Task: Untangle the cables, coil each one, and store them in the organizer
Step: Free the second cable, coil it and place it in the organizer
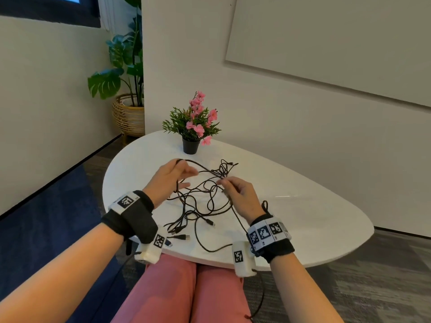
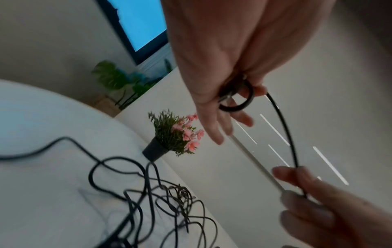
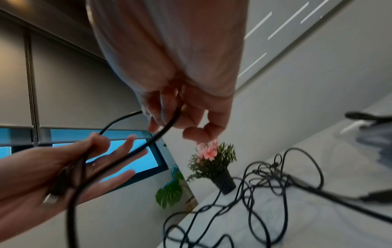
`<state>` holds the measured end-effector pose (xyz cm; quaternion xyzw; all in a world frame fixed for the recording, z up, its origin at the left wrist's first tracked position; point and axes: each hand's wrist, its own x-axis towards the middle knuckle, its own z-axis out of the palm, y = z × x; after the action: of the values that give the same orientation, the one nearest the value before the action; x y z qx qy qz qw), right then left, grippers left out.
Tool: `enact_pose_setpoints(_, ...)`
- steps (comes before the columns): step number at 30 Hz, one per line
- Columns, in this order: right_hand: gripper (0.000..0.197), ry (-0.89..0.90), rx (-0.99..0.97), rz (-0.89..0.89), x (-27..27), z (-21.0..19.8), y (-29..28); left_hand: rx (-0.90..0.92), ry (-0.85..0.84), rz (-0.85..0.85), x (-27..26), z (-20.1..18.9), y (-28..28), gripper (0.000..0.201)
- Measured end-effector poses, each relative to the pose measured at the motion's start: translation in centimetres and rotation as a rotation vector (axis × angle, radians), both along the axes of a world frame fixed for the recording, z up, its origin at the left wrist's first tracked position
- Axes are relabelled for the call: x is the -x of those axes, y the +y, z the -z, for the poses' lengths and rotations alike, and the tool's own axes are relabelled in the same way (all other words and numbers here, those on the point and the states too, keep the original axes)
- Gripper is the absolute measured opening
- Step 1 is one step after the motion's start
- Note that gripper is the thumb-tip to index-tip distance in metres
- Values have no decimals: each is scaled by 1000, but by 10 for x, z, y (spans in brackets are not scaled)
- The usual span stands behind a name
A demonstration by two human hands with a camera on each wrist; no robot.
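Table top [image 1: 303, 206] looks glossy white, smooth, w/ a light streak on it. Cables [image 1: 205, 194] read matt black, maybe braided; one plug tip [image 3: 49, 199] shines like metal. Wrist bands [image 1: 133, 220] are black cloth, floor basket [image 1: 128, 115] woven wicker.

An office lounge or meeting corner: a white rounded table [image 1: 303, 206] against a wall-mounted whiteboard [image 1: 338, 43], grey carpet tiles [image 1: 384, 276], a leafy basket plant [image 1: 126, 89] far left.

White rounded table [image 1: 303, 206], small pink-flowered pot plant [image 1: 192, 127], cream walls [image 1: 268, 78], monstera in wicker basket [image 1: 127, 94], window [image 2: 140, 23]
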<state>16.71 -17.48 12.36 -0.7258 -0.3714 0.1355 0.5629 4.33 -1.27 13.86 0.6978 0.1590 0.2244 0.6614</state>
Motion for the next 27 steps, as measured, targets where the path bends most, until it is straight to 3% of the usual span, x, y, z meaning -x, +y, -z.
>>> enact_pose_setpoints(6, 26, 215, 146, -118, 32, 23, 16, 401, -256, -73, -4, 0, -10, 28)
enact_pose_setpoints(10, 26, 467, 63, -164, 42, 25, 19, 508, -334, -152, -2, -6, -10, 29)
enact_pose_setpoints(12, 25, 484, 73, -167, 41, 24, 17, 489, -324, -214, 0, -8, -7, 28)
enact_pose_setpoints(17, 20, 286, 226, -244, 37, 23, 15, 167, -141, -338, -2, -3, 7, 19)
enact_pose_setpoints(19, 13, 140, 310, -277, 37, 23, 17, -129, -13, -320, -6, 2, 10, 25)
enact_pose_setpoints(21, 6, -11, 365, -287, 37, 20, 18, -523, 185, -263, -8, 10, 12, 28)
enact_pose_setpoints(23, 14, -155, 371, -261, 35, 17, 18, -803, 390, -171, -9, 15, 11, 27)
enact_pose_setpoints(27, 17, -312, 296, -183, 36, 10, 17, -1060, 628, 67, -9, 17, 4, 29)
